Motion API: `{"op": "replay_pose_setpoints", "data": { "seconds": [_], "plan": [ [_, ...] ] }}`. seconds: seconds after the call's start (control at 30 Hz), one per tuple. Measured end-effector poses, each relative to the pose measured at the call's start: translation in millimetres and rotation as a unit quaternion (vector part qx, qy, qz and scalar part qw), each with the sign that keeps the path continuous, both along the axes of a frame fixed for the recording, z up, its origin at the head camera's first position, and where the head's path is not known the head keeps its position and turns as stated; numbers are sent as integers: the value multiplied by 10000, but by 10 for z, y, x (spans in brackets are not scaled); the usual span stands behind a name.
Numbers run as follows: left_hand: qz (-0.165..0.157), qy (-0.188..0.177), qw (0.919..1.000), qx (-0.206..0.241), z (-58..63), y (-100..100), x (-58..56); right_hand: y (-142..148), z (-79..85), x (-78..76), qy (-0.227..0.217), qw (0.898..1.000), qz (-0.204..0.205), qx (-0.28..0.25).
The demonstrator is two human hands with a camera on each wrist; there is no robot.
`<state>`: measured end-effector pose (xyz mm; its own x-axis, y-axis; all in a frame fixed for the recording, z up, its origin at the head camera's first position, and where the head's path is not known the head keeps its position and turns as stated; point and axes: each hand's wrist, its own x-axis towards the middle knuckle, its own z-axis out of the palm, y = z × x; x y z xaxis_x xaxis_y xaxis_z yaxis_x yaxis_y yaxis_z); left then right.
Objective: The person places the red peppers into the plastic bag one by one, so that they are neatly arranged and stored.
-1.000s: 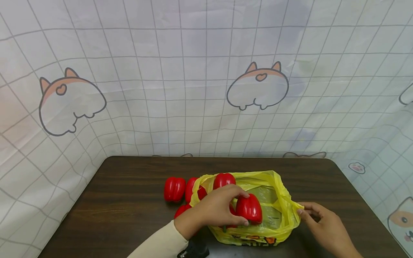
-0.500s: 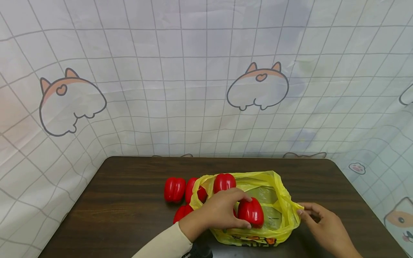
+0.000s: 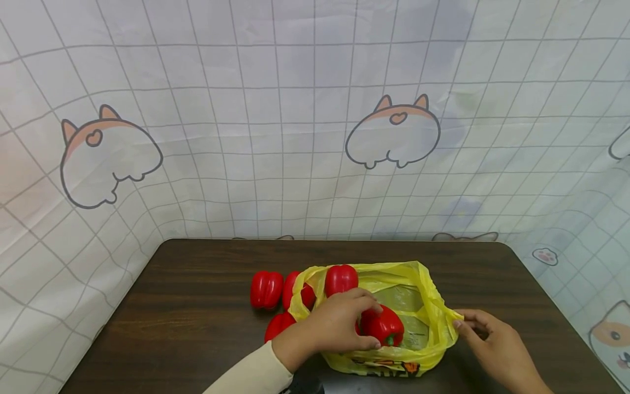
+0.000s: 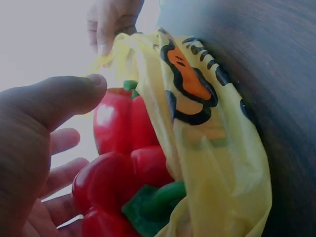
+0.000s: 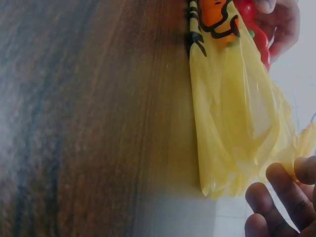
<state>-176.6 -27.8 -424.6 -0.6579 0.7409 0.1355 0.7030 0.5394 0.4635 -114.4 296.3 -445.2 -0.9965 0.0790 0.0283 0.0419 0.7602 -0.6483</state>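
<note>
A yellow plastic bag [image 3: 435,328] lies with its mouth open on the table, an orange and black print on its front. My left hand [image 3: 334,323] is over the bag, thumb and fingers spread around a red bell pepper [image 3: 386,325] whose green stem points toward me. In the left wrist view the thumb stands off from that pepper [image 4: 123,118], and another pepper [image 4: 106,180] with a thick stem sits nearer. Farther back in the bag rests another red bell pepper [image 3: 341,279]. My right hand [image 3: 497,345] pinches the bag's right edge between thumb and index finger.
Left of the bag, on the dark wood table [image 3: 187,317], are several more bell peppers, one at the back [image 3: 266,290] and one nearer [image 3: 279,325]. Behind the table hangs a white gridded cloth [image 3: 305,131]. A dark object [image 3: 305,386] shows under the left forearm.
The left hand's pepper has moved slightly right and down in the bag and turned, bringing its stem into view; the fingers have loosened from it. The right hand stays at the bag's edge.
</note>
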Motion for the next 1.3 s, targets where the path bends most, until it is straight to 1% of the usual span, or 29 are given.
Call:
{"op": "replay_pose_setpoints", "data": {
  "seconds": [0.17, 0.37, 0.5, 0.6, 0.73, 0.93, 1.07, 1.3],
  "plan": [
    [-1, -138, 9998, 174, 40, -52, 8, 1, 9, -4, -48, 10000, -3, 20],
    [22, -284, 9991, 302, 93, -178, 47, -1, 13, -6, -39, 10000, -20, 17],
    [-65, -427, 9980, 464, 142, -287, 96, -2, 16, -6, -18, 10000, -8, 11],
    [-176, -490, 9964, 674, 172, -380, 129, -3, 21, 0, 15, 10000, 21, 30],
    [-229, -519, 9944, 895, 212, -506, 174, -4, 32, 11, 33, 10000, 38, 51],
    [-87, -645, 9926, 1021, 279, -705, 250, 12, 40, 8, -66, 10000, 56, 38],
    [-24, -706, 9910, 1140, 295, -836, 280, 17, 38, 10, -46, 10000, 58, 48],
    [318, -766, 9885, 1263, 291, -1080, 314, 15, 42, 15, -45, 9999, 82, 75]
  ]
}}
